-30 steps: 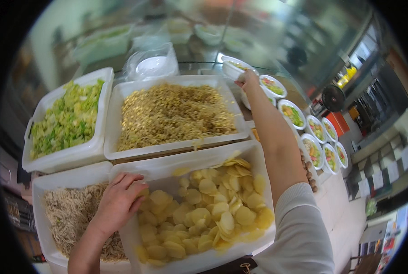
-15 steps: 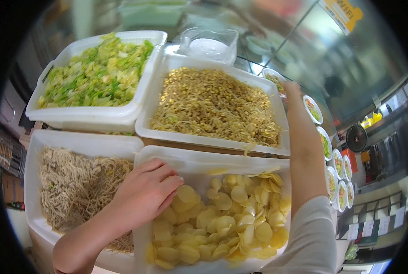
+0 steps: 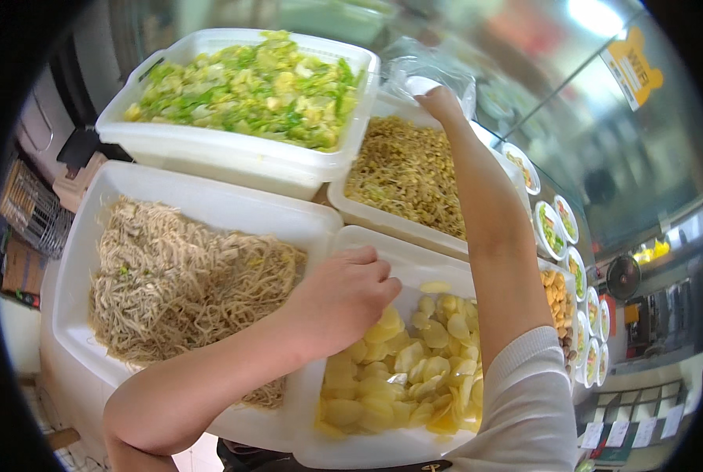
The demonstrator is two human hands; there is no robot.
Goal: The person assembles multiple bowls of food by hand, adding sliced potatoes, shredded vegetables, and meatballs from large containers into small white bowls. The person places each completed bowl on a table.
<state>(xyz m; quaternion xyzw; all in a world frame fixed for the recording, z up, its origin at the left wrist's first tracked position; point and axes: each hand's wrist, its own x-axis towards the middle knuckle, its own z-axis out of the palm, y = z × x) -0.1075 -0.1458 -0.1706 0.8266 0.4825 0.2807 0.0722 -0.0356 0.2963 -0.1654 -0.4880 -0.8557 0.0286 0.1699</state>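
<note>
My left hand (image 3: 355, 293) is curled closed, knuckles up, above the corner of a white tray of pale yellow potato slices (image 3: 414, 362). Whatever its fingers may hold is hidden. My right arm stretches across a tray of bean sprouts (image 3: 402, 169) to its far side. There my right hand (image 3: 439, 102) grips the edge of a white bowl (image 3: 420, 83) at a clear plastic bag (image 3: 453, 75); its fingertips are partly hidden. Left of the potato tray is a tray of greyish shredded strands (image 3: 186, 275). Behind that, chopped cabbage (image 3: 245, 90) fills a deeper white tub.
Several filled white bowls (image 3: 550, 230) stand in rows along the right side. A container of orange-brown pieces (image 3: 557, 299) is partly hidden behind my right arm. A glass panel (image 3: 556, 110) with a yellow sticker (image 3: 633, 67) rises beyond the trays.
My right hand has left a filled bowl at the right and moved left to the bag and white bowl. My left hand has curled up more tightly. The view has shifted.
</note>
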